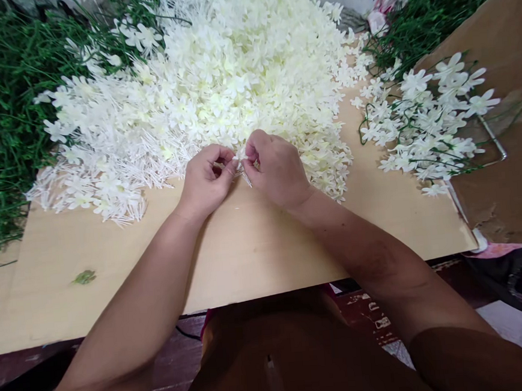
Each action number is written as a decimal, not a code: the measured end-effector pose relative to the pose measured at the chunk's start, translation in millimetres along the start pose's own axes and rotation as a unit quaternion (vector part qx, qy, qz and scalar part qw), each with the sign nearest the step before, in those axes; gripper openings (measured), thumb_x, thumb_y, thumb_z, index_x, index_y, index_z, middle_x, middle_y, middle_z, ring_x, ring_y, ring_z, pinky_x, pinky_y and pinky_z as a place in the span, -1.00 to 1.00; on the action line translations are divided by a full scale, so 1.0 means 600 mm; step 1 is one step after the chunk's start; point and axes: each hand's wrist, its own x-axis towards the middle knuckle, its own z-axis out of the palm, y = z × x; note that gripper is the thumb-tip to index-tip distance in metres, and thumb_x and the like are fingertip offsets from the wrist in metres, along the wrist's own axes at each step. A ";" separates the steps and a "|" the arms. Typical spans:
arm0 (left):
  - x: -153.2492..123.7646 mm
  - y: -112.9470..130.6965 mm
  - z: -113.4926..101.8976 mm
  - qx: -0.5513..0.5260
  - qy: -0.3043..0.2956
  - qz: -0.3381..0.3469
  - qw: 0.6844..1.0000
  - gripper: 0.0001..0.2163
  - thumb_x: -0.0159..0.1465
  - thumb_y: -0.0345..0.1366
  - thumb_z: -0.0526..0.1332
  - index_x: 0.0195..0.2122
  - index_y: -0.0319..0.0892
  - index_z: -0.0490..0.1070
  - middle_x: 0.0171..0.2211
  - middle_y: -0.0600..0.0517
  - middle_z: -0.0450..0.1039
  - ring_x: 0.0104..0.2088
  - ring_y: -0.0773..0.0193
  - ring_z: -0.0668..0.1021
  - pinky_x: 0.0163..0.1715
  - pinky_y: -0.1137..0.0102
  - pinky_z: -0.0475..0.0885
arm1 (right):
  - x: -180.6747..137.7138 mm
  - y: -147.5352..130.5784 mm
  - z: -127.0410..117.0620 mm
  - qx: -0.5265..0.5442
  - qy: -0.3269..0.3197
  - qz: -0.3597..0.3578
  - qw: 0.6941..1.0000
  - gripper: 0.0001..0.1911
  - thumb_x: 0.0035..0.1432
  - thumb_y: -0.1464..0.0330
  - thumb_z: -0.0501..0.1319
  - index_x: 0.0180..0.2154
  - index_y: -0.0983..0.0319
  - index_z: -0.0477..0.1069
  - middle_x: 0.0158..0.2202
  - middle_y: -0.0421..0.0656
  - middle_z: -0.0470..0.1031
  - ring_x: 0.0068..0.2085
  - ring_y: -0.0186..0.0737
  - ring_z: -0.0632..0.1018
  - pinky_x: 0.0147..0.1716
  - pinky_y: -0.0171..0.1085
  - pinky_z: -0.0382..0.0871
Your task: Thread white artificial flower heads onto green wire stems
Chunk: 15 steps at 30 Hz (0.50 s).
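My left hand (pixel 209 176) and my right hand (pixel 274 164) meet at the front edge of a big heap of white artificial flowers (pixel 251 70). Between their fingertips is a small white artificial flower (pixel 239 158), pinched from both sides and partly covered by the fingers. Thin white stems show just below it. Loose white stems (pixel 162 155) and petals lie to the left of my left hand. More blossoms spread beside my right hand on the tan board (pixel 256 250).
Green plastic stems (pixel 4 89) are piled at the left, with another bunch of green stems (pixel 440 12) at the back right. Assembled white flowers on green stems (pixel 430 116) lie at right against a cardboard sheet (pixel 513 181) by a bent metal rod (pixel 493 135). A green scrap (pixel 84 277) lies front left.
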 end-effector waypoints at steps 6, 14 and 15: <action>0.003 0.004 0.001 -0.053 0.011 -0.031 0.998 -0.76 0.11 -0.15 0.39 -0.45 -0.15 0.38 -0.45 0.06 0.42 -0.49 0.37 0.40 -0.50 0.43 0.32 | -0.002 0.008 0.008 0.048 0.017 -0.031 0.998 -0.84 0.15 0.50 0.16 -0.33 0.17 0.19 -0.38 -0.22 0.39 -0.34 -0.30 0.40 -0.28 -0.24 0.33; 0.004 0.000 0.000 -0.108 0.024 -0.077 0.991 -0.83 0.09 -0.24 0.38 -0.45 -0.12 0.40 -0.41 0.04 0.49 -0.43 0.33 0.45 -0.42 0.40 0.37 | 0.000 0.014 0.010 0.064 0.017 -0.033 0.997 -0.85 0.14 0.51 0.14 -0.34 0.17 0.20 -0.40 -0.24 0.37 -0.37 -0.33 0.38 -0.29 -0.26 0.30; 0.004 0.001 0.000 -0.109 0.023 -0.083 0.990 -0.84 0.09 -0.25 0.38 -0.45 -0.12 0.40 -0.42 0.05 0.49 -0.43 0.33 0.45 -0.42 0.40 0.37 | 0.000 0.012 0.009 0.063 0.017 -0.033 0.997 -0.84 0.14 0.51 0.14 -0.35 0.16 0.19 -0.41 -0.24 0.36 -0.36 -0.32 0.38 -0.29 -0.25 0.30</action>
